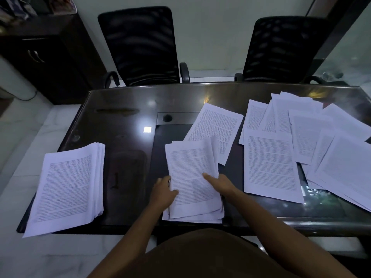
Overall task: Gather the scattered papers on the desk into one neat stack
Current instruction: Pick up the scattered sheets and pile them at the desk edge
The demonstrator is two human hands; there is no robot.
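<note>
While your left hand [163, 192] and right hand [220, 184] are pinching the paper bundle [190, 167], a tilted sheet [216, 125] is lying just beyond the right.

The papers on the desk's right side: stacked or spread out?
Spread out: the sheets overlap at differing angles, fanned across the desk.

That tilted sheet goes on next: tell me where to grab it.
Pinch the tilted sheet at its near right corner, coming from the right: that corner lies bare on the desk, while the middle pile covers its left edge.
</note>
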